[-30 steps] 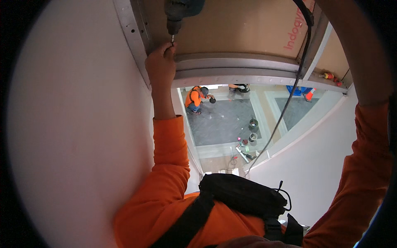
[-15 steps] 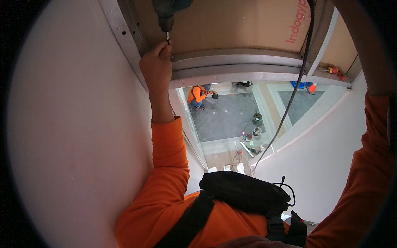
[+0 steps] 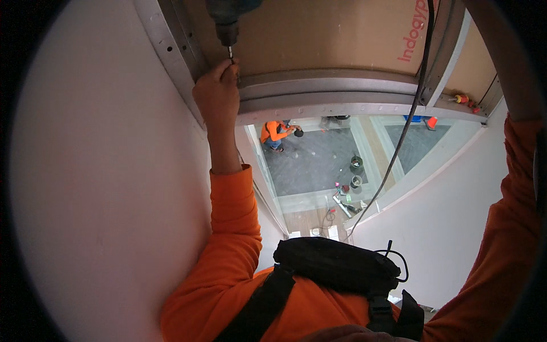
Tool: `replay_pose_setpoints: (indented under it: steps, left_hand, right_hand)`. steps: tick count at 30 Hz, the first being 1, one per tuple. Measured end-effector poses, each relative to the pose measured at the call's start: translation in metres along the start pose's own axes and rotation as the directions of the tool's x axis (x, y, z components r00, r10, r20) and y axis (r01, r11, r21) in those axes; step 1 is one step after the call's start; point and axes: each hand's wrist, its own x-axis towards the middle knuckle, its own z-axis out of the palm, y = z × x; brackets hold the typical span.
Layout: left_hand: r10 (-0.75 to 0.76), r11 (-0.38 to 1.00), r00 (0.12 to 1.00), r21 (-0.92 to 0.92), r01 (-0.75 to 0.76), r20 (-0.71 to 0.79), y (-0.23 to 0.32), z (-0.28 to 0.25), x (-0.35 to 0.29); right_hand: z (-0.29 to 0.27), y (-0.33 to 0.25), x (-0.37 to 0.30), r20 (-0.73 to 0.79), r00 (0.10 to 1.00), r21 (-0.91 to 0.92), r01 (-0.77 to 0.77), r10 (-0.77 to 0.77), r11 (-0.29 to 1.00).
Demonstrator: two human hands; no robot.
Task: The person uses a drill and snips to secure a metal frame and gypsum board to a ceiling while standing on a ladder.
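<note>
My left hand [image 3: 217, 94] is raised to the metal frame, thumb and fingers pinched together just below a drill [image 3: 227, 25]. The drill's silver bit [image 3: 230, 51] points down to the fingertips and meets what looks like a small dark screw [image 3: 232, 60] held there. Only the drill's dark front end shows at the top edge. My right arm [image 3: 515, 74] reaches up along the right side, and its hand is out of view, so what holds the drill is hidden.
A brown board [image 3: 319, 40] backs the metal channel [image 3: 330, 80]. A screwdriver with a yellow and red handle [image 3: 461, 99] lies on the channel at right. A black cable [image 3: 401, 134] hangs down. Far below are a crouching person in orange [image 3: 273, 134], buckets [image 3: 356, 163] and tools.
The view has shifted slightly, so the floor below appears a little lower and to the right. My left hand keeps its pinch at the tip of the bit.
</note>
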Motion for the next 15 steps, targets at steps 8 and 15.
replay_pose_setpoints:
  steps: [8,15]
  left_hand:
    - [-0.005,1.0,1.0,-0.019,0.006,0.025,0.004,-0.003,-0.003]
    - [-0.034,0.999,0.998,0.015,0.033,0.044,0.004,0.003,0.0]
  right_hand:
    - [0.0,0.008,-0.007,-0.035,0.999,-0.063,0.0,-0.002,0.998]
    - [0.003,0.012,-0.01,-0.061,0.998,-0.134,-0.001,-0.007,0.991]
